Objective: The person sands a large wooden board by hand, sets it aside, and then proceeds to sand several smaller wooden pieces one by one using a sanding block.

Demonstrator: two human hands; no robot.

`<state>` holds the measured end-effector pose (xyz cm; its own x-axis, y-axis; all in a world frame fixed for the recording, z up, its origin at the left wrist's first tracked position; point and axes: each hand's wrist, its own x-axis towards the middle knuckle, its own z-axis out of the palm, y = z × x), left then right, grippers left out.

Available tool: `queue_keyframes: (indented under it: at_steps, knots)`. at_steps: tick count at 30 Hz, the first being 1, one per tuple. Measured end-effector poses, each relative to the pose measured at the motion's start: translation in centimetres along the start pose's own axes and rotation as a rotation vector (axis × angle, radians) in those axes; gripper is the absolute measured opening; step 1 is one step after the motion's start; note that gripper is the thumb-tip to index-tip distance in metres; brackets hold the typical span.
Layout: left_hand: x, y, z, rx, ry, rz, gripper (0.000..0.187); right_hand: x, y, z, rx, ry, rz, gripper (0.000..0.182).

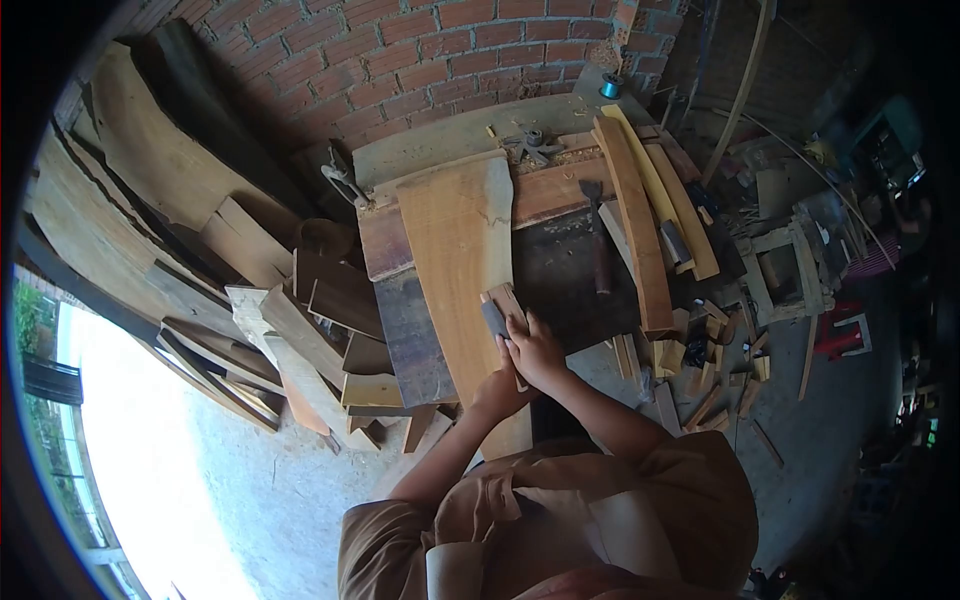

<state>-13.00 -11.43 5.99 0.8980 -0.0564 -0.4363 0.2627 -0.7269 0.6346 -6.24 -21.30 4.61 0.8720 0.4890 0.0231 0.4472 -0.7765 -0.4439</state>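
Observation:
Both of my hands are together over the near end of a long, wide wooden board (445,240) lying on the workbench. Between them is a small wooden block (497,296) with a dark grey strip along its left side. My right hand (538,353) wraps its fingers round the block from the right. Closed on the block's lower part, my left hand (501,388) meets the right one, and the hands hide much of the block. The board has a pale, wavy right edge and reaches past the bench's near side toward my body.
On the bench's (570,260) right lie a thick reddish beam (635,225), yellow strips (690,215) and a dark-handled tool (600,240). A clamp (342,175) stands at the left corner. Wood pieces (335,290) lean at the left; offcuts (715,345) litter the floor at right.

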Motion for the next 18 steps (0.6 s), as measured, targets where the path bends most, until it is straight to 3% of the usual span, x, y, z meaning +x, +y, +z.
queue_keyframes:
  at_steps: [1,6,9,10,14,18]
  knots:
    - [-0.4,-0.1,-0.3,-0.063,0.005,0.073,0.113,-0.2,0.1,-0.2,-0.007,0.001,0.002,0.045]
    - [-1.5,-1.2,-1.7,-0.152,-0.082,0.017,0.095,0.2,-0.3,-1.0,0.036,-0.091,0.011,0.058]
    - [-2.9,-2.8,-2.2,-0.608,-0.111,-0.004,0.059,-0.1,-1.1,-1.1,0.041,-0.087,0.019,0.071]
    - [-3.6,-3.6,-1.9,-0.658,-0.038,0.029,0.053,-0.4,-1.3,-1.0,-0.015,-0.057,0.002,0.073]
    - [-6.0,-5.1,-1.9,-0.609,0.073,-0.132,0.056,-1.0,0.0,1.9,-0.035,0.115,-0.067,0.079]
    - [-7.1,-7.5,-1.7,-0.46,0.076,-0.189,0.054,-0.9,-0.4,1.5,-0.085,0.081,-0.043,0.078]
